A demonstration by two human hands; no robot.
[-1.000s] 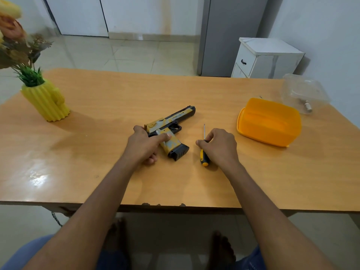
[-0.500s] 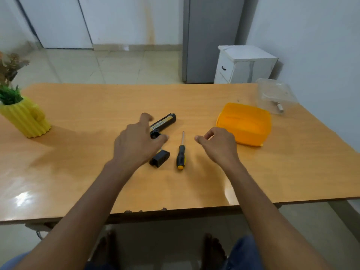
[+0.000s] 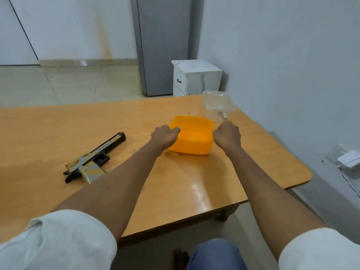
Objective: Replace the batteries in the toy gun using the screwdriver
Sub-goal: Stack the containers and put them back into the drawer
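While both hands sit at the orange box (image 3: pixel 191 137) in the centre of the frame, the gun (image 3: pixel 93 159) lies well apart from them at centre left, flat on the table (image 3: pixel 58 123). Its long axis runs diagonally, muzzle toward the upper right, butt toward the lower left, with the grip pointing down-frame toward me. I cannot see the screwdriver anywhere; my left forearm may hide it.

My left hand (image 3: pixel 164 135) is curled at the box's left edge, thumb laid over the rim and touching it. My right hand (image 3: pixel 227 136) is a loose fist against the box's right end; whether its fingers have caught the wall I cannot tell, as only the back of the hand shows. Both forearms reach straight up-frame, roughly parallel, wrists level.

I judge the box, flanked on both sides, to be the thing in hand, likely for batteries. The left hand is the nearer one to the gun, which lies down and left of it. A clear tub (image 3: pixel 218 104) stands just beyond the box, upper right, with a small cylinder inside.
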